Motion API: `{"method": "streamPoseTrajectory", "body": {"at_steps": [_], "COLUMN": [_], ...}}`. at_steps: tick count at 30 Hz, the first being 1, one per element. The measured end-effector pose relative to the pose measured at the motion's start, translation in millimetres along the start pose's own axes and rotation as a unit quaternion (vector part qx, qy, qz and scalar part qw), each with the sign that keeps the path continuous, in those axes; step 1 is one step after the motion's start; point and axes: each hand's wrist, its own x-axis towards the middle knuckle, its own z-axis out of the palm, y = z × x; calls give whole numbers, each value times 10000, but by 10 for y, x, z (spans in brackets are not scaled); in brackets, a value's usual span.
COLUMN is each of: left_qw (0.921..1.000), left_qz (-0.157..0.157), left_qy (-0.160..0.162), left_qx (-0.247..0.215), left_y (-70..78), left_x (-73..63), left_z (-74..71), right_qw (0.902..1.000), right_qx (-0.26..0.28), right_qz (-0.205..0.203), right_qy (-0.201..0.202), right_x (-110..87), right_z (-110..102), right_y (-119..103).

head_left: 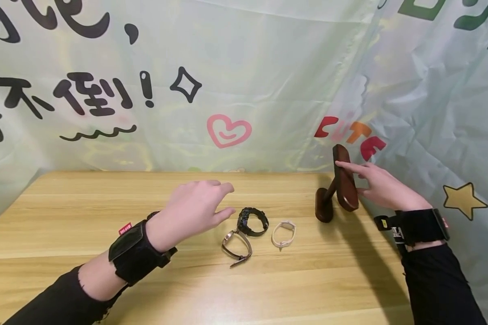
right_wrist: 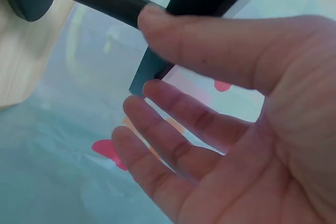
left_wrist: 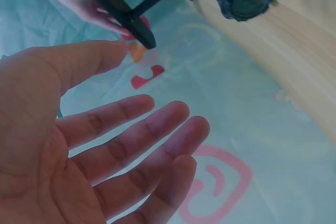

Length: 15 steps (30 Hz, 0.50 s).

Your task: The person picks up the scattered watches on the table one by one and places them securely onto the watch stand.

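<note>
A dark brown T-shaped stand (head_left: pixel 345 180), with an oval base, a post and a rounded top bar, is at the right of the table. My right hand (head_left: pixel 384 187) is at its top bar, an extended finger touching it; in the right wrist view the other fingers (right_wrist: pixel 157 158) are loosely bent and hold nothing. My left hand (head_left: pixel 195 210) hovers over the table with relaxed, parted fingers (left_wrist: pixel 157 129). Just right of it lie a black chunky watch (head_left: pixel 253 221), a thin-strapped metallic watch (head_left: pixel 236 247) and a small white watch or bracelet (head_left: pixel 283 234).
The wooden table (head_left: pixel 85 212) meets a pale printed cloth backdrop (head_left: pixel 276 67) at its back and right side. The stand's shadow falls towards the front right. Each wrist wears a black strap (head_left: pixel 136 253).
</note>
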Motion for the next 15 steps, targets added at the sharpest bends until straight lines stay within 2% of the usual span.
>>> {"method": "streamPoseTrajectory", "body": {"at_steps": [8,15], "left_qw": [9996,9992], "left_qz": [273,359], "left_qy": [-27,-110], "left_qx": [-113,-160], "left_y": [145,218], "left_x": [177,307], "left_z": [17,73], "right_qw": [9988,9984], "right_qx": [-130,-129], "right_qz": [-209,-180], "right_qy": [415,520], "right_x": [90,176], "right_z": [34,13], "right_y": [-53,-82]}}
